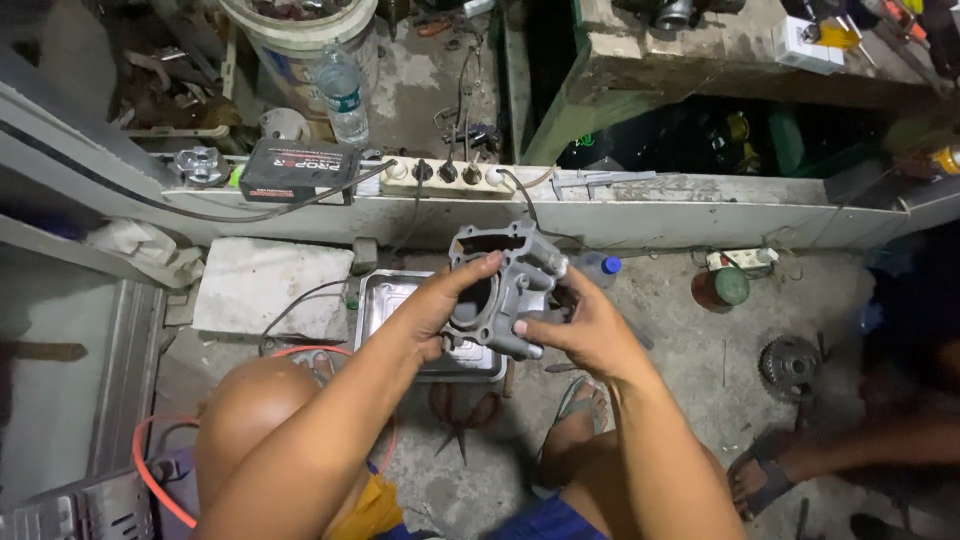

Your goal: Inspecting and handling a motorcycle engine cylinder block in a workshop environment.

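Observation:
I hold a grey metal engine cylinder block (508,280) up in front of me with both hands, its round bore facing me. My left hand (438,300) grips its left side, thumb across the top edge of the bore. My right hand (585,330) clasps the lower right side, thumb pressed on the block's bottom corner. Directly below the block a shallow metal tray (380,300) sits on the concrete floor. My bare knees and a sandalled foot (580,405) show underneath.
A power strip (450,175) with plugs and a black box (298,168) lie on the grey ledge ahead. A plastic bottle (343,95) and bucket stand behind. A gear sprocket (790,365), a red-green can (722,287) and another person's foot (765,475) are at right. An orange hose (150,470) curls at left.

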